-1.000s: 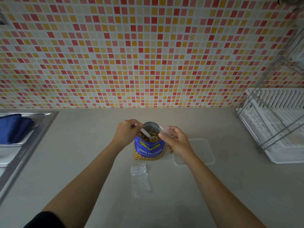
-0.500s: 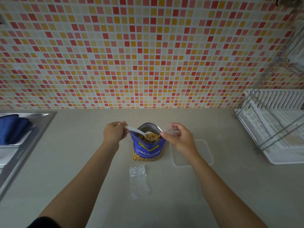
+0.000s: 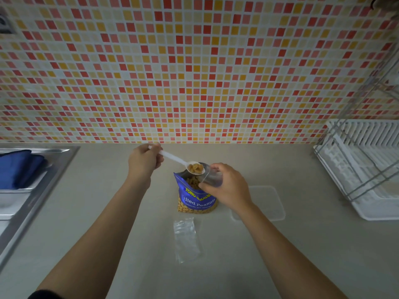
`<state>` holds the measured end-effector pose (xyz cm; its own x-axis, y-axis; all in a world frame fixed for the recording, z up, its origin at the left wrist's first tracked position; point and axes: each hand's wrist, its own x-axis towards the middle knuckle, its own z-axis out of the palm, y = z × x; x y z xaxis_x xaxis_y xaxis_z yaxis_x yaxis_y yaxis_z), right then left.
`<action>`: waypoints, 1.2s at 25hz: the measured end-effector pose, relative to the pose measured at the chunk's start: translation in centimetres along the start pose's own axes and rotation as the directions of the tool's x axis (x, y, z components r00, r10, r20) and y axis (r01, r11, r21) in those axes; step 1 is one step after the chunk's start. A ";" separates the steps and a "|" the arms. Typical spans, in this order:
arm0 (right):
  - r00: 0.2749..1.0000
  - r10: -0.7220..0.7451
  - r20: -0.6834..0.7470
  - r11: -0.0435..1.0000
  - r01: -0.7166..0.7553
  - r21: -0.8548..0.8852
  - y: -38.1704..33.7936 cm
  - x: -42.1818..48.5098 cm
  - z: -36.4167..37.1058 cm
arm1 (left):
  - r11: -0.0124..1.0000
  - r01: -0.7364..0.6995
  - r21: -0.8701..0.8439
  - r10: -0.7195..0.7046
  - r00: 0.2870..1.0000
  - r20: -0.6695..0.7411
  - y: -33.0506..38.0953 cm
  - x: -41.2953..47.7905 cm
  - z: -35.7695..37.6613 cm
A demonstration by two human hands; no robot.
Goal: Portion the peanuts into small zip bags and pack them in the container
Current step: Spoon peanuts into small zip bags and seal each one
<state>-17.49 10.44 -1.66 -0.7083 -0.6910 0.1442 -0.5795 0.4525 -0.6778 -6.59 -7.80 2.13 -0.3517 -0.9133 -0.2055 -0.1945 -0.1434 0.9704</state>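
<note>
Head view, bench (image 3: pixel 302 266) in front of tiled wall.

Count: one peanut bag, one spoon, two small zip bags, one container.

My left hand (image 3: pixel 143 161) has its grip closed around the handle end of one white plastic spoon (image 3: pixel 181 161). The bowl of the spoon carries a heap of peanuts (image 3: pixel 196 168) and hangs just above the open mouth of the blue peanut bag (image 3: pixel 195 194), which stands upright on the bench with more peanuts showing inside.

My right hand (image 3: pixel 228 187) pinches one small clear zip bag (image 3: pixel 210 178) between thumb and fingers, right beside the spoon bowl and over the peanut bag's right edge. The zip bag's mouth looks open toward the spoon, but the clear film is hard to read.

A second zip bag (image 3: pixel 186 240) lies flat on the bench, near side of the peanut bag, apart from it.

One clear rectangular container (image 3: pixel 269 201) sits on the bench right of the peanut bag, partly behind my right wrist.

One white dish rack (image 3: pixel 362 169) far right; one sink (image 3: pixel 43 180) far left with a blue cloth (image 3: pixel 19 167).
</note>
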 end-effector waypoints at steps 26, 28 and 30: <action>0.927 0.290 -0.237 0.842 -0.130 0.523 2.3 -5.1 -1.9 | 0.802 -0.520 0.296 0.373 0.821 0.431 -6.2 -12.4 2.9; 0.922 0.313 -0.227 0.833 -0.152 0.531 2.8 -5.6 -1.9 | 0.881 -0.416 0.225 0.236 0.799 0.553 -7.9 -14.2 4.6; 0.925 0.324 -0.200 0.822 -0.171 0.542 3.4 -6.4 -2.2 | 0.935 -0.328 0.136 0.208 0.817 0.538 -9.7 -14.5 6.2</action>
<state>-15.81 17.61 -3.34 -0.9232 -0.3800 0.0576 -0.1368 0.1847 -0.9732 -5.29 9.18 -5.09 -0.8206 -0.5704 -0.0345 -0.1913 0.2174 0.9571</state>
